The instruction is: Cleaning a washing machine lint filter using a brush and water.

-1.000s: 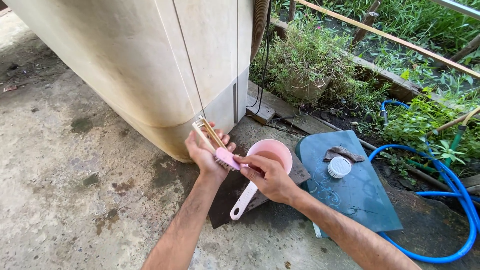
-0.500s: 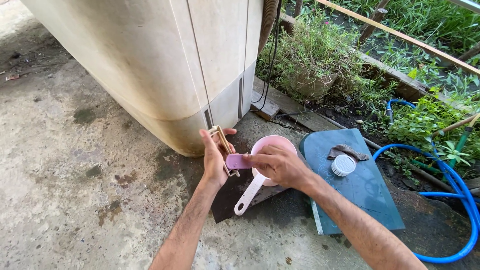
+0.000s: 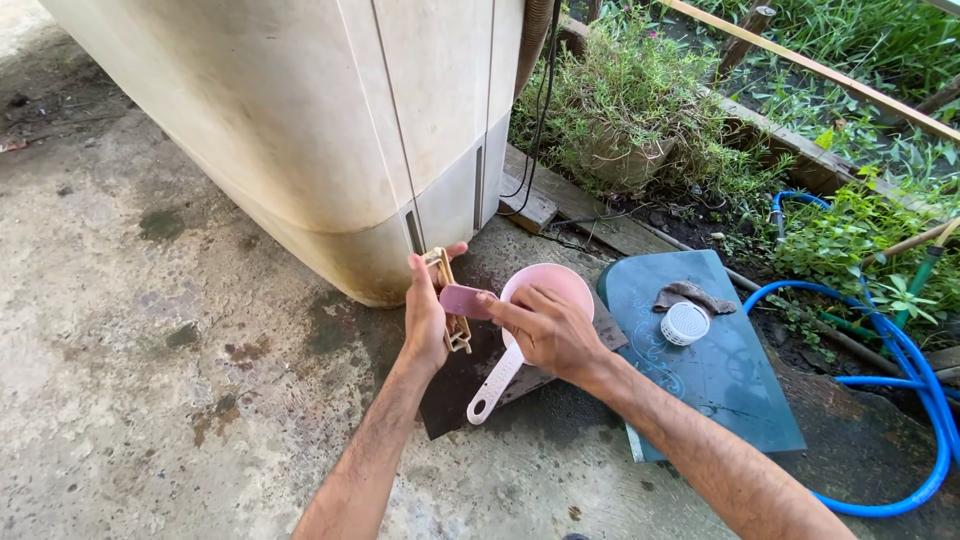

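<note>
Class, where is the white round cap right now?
Head view, right of centre: the white cap lies on the teal board, beside a grey rag.

No packages, labels, signs or screens appear anywhere in this outdoor view of a concrete yard and garden edge
</note>
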